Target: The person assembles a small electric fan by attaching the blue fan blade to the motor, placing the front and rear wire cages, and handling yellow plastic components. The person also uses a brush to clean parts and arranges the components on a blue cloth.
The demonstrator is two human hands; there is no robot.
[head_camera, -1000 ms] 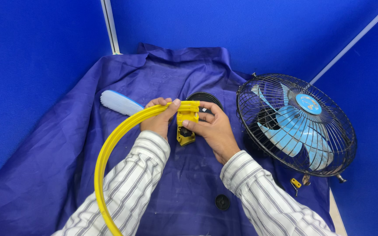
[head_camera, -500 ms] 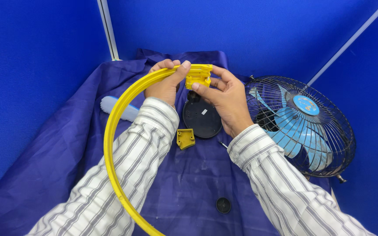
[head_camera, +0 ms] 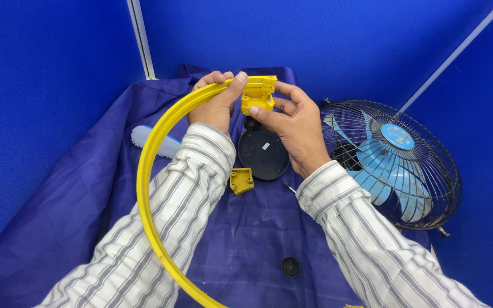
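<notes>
the left hand [head_camera: 215, 105] is closed on the top of the large yellow plastic ring [head_camera: 149, 171], held up above the purple cloth [head_camera: 87, 194]; the right hand [head_camera: 295, 128] pinches the yellow clasp block [head_camera: 258, 94] at the ring's end; this looks like working the clasp, calling for a steady ring and fine fingertip pressure.

Labels: small white rectangular sticker [head_camera: 265, 146] on black round base, just below right hand [head_camera: 295, 128]. Round blue hub badge [head_camera: 397, 137] on fan, right of that hand.
</notes>
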